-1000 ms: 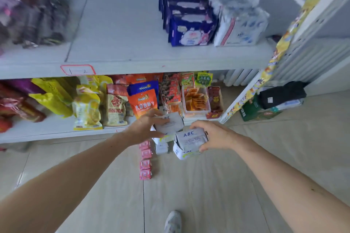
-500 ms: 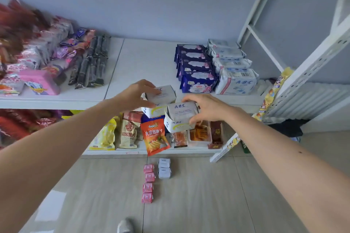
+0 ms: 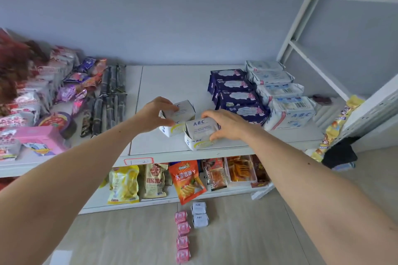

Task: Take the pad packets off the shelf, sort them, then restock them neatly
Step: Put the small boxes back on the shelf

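Both hands grip stacked white ABC packs on the shelf (image 3: 172, 84): left hand (image 3: 154, 114) curls round the left stack (image 3: 178, 117), right hand (image 3: 228, 125) pinches the right stack (image 3: 200, 133) beside it. Right of the stacks sit navy packs (image 3: 235, 92), then pale packs (image 3: 280, 101). Pink packs (image 3: 183, 236) lie on the floor below.

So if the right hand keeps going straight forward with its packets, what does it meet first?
Probably the front dark blue pad packet, just beyond the right hand holding its white ABC packets. Depth is hard to judge.
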{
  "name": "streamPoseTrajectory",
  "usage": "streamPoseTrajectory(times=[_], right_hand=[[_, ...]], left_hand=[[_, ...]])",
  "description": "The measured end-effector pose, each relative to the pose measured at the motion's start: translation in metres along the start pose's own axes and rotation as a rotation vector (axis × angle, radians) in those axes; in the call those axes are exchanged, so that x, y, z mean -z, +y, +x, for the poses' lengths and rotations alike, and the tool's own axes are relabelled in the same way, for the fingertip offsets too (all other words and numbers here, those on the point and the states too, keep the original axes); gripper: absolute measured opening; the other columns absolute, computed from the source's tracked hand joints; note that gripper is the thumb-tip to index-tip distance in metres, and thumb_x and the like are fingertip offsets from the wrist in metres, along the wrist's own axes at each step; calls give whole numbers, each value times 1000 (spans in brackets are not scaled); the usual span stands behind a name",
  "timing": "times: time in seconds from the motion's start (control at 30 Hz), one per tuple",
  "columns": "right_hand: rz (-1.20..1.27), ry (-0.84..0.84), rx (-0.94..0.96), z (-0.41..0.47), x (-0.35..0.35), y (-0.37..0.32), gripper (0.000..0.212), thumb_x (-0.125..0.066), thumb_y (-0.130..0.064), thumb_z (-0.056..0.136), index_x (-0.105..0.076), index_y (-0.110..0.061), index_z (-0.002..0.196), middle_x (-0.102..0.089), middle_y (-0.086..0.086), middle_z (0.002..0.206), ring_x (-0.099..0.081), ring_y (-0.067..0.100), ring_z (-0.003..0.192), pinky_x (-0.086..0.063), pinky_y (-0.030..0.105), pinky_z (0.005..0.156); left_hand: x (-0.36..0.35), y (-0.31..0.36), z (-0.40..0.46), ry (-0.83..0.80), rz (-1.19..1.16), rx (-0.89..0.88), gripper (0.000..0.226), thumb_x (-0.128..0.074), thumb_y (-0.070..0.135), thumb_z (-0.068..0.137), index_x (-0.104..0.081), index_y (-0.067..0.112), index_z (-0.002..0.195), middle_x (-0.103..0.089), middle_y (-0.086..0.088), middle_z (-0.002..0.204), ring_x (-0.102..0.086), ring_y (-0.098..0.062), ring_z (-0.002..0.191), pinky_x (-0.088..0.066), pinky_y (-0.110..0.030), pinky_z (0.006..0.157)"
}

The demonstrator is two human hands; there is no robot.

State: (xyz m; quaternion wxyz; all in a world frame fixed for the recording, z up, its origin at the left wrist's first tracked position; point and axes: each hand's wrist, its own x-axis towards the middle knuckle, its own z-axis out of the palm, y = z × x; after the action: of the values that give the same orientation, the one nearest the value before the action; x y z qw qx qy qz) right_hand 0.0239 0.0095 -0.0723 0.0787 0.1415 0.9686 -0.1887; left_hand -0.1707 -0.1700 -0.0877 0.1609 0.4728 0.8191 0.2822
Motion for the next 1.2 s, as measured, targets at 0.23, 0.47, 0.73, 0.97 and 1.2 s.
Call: streamPoseTrajectory(times=[0.23, 0.47, 0.73, 0.97, 1.2], right_hand=[[-107, -20, 6, 26, -2, 13, 64, -77, -37, 76, -43, -30, 129, -49, 2, 124, -46, 21, 111, -35, 33, 84], [-257, 6, 168, 41, 4, 7, 99, -82, -47, 63, -30, -25, 145, -25, -3, 153, -22, 18, 137, -21, 35, 113], [-524, -105, 237, 61, -17, 1, 122, -70, -62, 70, 7, -17, 153, 22, 3, 158, 20, 19, 145, 4, 40, 119], [-539, -32, 163, 65, -13, 12, 118, -65, -65, 74, 5, -12, 152, 9, 4, 161, 7, 19, 148, -5, 45, 119], [-529, 32, 138, 67, -15, 18, 116, -63, -67, 74, 2, -10, 152, 3, 5, 161, 5, 20, 148, -2, 45, 120]], left_hand=[[-10, -22, 22, -52, -70, 57, 46, -78, 16, 74, -65, 30, 116, -47, 3, 128, -46, -14, 109, -32, -21, 89], [-9, -26, 21, -97, -186, 149, 60, -66, 35, 86, -37, 45, 138, -29, 4, 150, -34, -20, 135, -31, -38, 112], [-47, -3, 20, -65, -533, 384, 58, -36, 54, 94, -25, 4, 123, -45, 1, 95, -44, -19, 92, -39, -31, 78], [-53, 16, 50, 97, -581, 413, 37, -32, 53, 95, -40, 18, 87, -38, -5, 107, -42, -20, 87, -35, -30, 75], [-65, 21, 56, 102, -741, 425, 44, -28, 48, 98, -34, 16, 127, -44, -2, 119, -43, -17, 107, -31, -31, 86]])
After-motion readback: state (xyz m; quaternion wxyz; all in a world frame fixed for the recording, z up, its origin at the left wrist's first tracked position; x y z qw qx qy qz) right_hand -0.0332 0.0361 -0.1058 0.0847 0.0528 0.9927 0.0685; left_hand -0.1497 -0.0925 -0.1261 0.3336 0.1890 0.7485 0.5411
